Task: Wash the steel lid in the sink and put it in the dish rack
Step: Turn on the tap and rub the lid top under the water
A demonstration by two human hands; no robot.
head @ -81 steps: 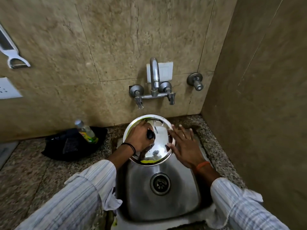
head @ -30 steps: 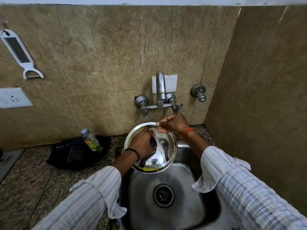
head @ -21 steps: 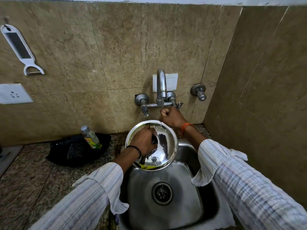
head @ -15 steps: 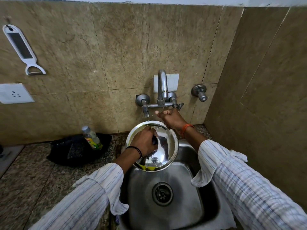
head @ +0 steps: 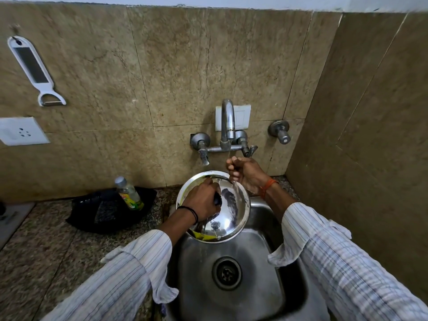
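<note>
The round steel lid (head: 234, 212) is held tilted over the back of the steel sink (head: 254, 286), its shiny top facing me, with yellow-green residue at its lower rim. My left hand (head: 201, 200) is shut on the lid's black knob. My right hand (head: 243, 170) is curled into a loose fist just above the lid's far edge, under the tap spout (head: 228, 119) and beside the right tap handle (head: 251, 150); nothing shows in it. A thin stream of water falls onto its fingers. No dish rack is in view.
A black tray (head: 104, 212) with a small green-labelled bottle (head: 129, 193) sits on the granite counter to the left of the sink. A white peeler (head: 34, 70) and a socket (head: 22, 130) are on the tiled back wall. A side wall stands close on the right.
My right hand left the lid's face, rose to the right tap handle, then dropped slightly under the spout. The left hand kept the lid by its knob, nearly still.
</note>
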